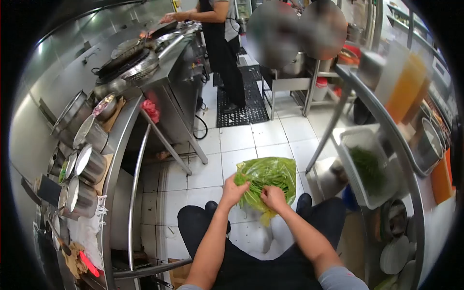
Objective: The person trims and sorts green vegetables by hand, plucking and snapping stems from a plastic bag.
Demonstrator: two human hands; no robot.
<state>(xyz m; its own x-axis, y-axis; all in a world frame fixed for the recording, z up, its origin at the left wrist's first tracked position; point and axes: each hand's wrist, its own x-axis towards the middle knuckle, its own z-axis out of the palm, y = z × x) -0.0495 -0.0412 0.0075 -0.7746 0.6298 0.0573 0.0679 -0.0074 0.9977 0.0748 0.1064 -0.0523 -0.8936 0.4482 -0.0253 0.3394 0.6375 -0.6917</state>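
Between my knees, low over the tiled floor, is a clear yellowish plastic bag (282, 169) filled with long green vegetables (270, 180). My left hand (234, 192) is closed at the bag's left side, around some green leaves or stems. At the front of the bag's opening, my right hand (274, 197) has its fingers bent together against the greens; what they pinch is too small to make out. A twisted yellow end of the bag (266, 218) hangs below my right hand.
At left, a steel counter (121, 130) holds metal pots (90, 164). A person in a black apron (220, 53) stands at the stove on a black mat (249, 104). At right, a white basket (382, 195) with greens sits by a steel rack (386, 116).
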